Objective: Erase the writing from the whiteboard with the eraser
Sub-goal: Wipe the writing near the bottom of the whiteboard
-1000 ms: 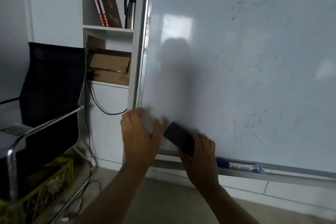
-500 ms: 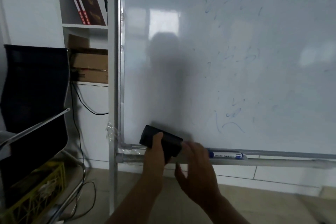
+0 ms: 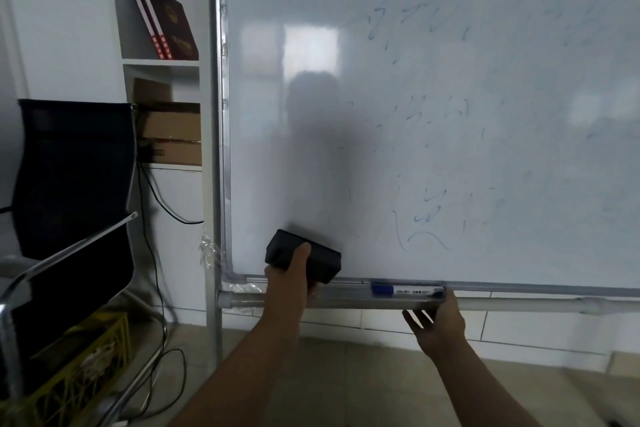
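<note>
The left hand (image 3: 289, 282) grips the black eraser (image 3: 304, 258) low in the frame, left of centre — thumb over its front face, the block tilted and pressed against the whiteboard (image 3: 433, 149) near its bottom left corner, just above the lower rail. The right hand (image 3: 438, 322) sits further right along the bottom, fingers loosely spread and holding nothing, its fingertips reaching up under the marker tray (image 3: 346, 302) at the board's foot. A blue-capped marker (image 3: 407, 290) lies in that tray, between the two hands and just beside the right one.

Faint blue writing (image 3: 426, 222) shows across the centre and right of the board, smeared and pale in the upper right, a bit clearer in the loops above the marker. The patch of board above the eraser carries a dim reflection.

At the left edge of the frame stands a black mesh chair (image 3: 72, 184) with a chrome armrest, a yellow crate (image 3: 76, 367) below it on the floor. Behind the board's metal post, a white shelf (image 3: 161, 62) holds two dark red books (image 3: 162, 21) leaning in the upper left — a cardboard box (image 3: 173, 135) sits on the shelf beneath, with black cables trailing down the wall
</note>
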`<action>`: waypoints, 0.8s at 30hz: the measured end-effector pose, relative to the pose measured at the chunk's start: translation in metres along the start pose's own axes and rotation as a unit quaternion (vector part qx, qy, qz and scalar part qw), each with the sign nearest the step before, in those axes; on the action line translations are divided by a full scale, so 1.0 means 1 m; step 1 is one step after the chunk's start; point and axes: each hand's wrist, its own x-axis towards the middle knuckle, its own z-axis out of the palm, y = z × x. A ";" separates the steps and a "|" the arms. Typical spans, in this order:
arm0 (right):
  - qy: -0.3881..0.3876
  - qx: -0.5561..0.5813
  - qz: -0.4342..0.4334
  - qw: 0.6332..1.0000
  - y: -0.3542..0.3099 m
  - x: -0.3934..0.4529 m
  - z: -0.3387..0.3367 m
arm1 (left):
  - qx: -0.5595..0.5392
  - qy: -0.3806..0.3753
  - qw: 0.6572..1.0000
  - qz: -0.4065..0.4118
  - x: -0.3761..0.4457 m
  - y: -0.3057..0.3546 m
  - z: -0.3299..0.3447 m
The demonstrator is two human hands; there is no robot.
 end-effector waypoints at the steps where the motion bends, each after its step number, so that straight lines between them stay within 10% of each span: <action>1: 0.001 -0.007 -0.006 1.000 0.004 -0.001 -0.002 | 0.007 0.004 1.000 0.009 -0.001 -0.001 0.003; 24: 0.026 0.020 -0.033 0.999 0.062 -0.038 0.009 | 0.060 0.091 0.982 0.157 0.025 0.005 -0.008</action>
